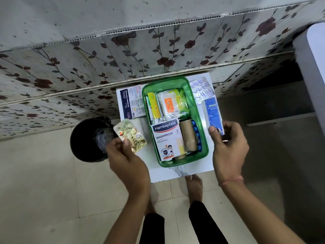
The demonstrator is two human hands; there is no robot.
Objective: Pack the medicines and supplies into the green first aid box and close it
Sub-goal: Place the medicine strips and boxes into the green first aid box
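Observation:
The green first aid box (202, 131) stands open on a small white table (179, 173). Inside it lie a Hansaplast plaster pack (165, 138), a brown bandage roll (189, 136), a cotton swab pack (168, 103), a yellow strip and blue pills. My left hand (126, 159) is left of the box, shut on a gold blister strip (131, 138). At the box's right side, my right hand (226, 148) pinches the near end of a blue medicine carton (213, 113). A silver blister strip (200, 89) and a medicated dressings pack (131, 103) lie on the table.
A black bin (88, 140) stands on the floor left of the table. A floral-papered wall (123, 55) runs behind it. A white appliance edge (314, 67) is at the right. My bare feet (193, 187) are under the table's near edge.

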